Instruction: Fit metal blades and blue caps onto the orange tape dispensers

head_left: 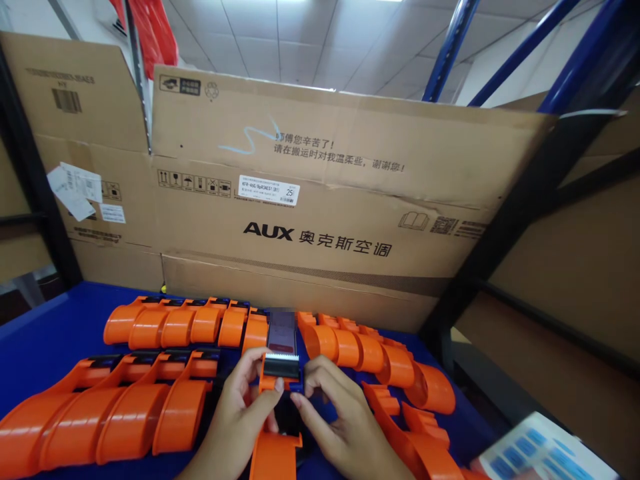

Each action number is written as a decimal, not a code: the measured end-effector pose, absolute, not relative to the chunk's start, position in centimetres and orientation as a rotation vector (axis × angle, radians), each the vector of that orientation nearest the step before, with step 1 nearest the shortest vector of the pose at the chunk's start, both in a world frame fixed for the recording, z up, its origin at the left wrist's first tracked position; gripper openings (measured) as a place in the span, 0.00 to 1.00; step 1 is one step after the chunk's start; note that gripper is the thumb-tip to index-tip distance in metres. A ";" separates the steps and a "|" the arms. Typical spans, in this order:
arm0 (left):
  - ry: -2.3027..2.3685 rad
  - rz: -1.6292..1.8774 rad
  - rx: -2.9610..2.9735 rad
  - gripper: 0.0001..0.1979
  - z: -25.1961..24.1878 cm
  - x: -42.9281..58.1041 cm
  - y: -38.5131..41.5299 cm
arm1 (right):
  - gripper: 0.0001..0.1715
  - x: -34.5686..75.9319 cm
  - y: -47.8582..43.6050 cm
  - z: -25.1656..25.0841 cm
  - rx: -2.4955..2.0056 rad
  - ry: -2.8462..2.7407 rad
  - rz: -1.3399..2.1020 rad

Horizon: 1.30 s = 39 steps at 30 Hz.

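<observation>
Midway between my hands is an orange tape dispenser [273, 460] with a white saw-toothed edge above a black strip. My left hand [245, 407] is closed on its left side, the thumb pressed against the front below the black strip. On the other side, my right hand [340, 407] has its bent fingers at a small blue part [296, 385] of the dispenser, thumb and forefinger close together. The dispenser's lower curved body hangs between my wrists. Part of its middle lies in dark shadow.
Orange dispensers [133, 420] stand in rows on the blue tabletop [30, 333], left and right of my hands. A dark flat box [283, 332] lies behind them. An opened carton [320, 220] forms a wall at the back. A white-and-blue printed item [540, 450] sits at lower right.
</observation>
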State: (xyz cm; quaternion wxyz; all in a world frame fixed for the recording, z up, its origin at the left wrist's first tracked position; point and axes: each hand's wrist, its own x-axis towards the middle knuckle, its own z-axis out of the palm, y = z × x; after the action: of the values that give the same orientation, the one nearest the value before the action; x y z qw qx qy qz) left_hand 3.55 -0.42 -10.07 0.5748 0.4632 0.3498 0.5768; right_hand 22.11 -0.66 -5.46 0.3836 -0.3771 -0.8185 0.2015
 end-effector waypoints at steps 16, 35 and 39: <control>0.508 0.999 0.815 0.39 -8.3 3.7 -2.2 | 0.23 21.6 -1.2 -4.8 -0.871 -1.602 1.248; 0.566 1.073 0.866 0.28 -9.3 3.8 -1.5 | 0.16 21.7 -0.6 -5.3 -1.018 -1.762 1.040; 0.588 1.160 0.861 0.22 -9.2 3.5 -1.4 | 0.17 23.3 -0.3 -4.9 -1.258 -1.996 0.752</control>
State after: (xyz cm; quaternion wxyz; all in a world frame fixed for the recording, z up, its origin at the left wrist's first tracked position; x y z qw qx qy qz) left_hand 3.55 -1.45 -9.25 0.7109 0.3882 0.2653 0.5230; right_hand 23.34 -0.34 -4.91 0.3265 -0.4803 -0.7618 0.2871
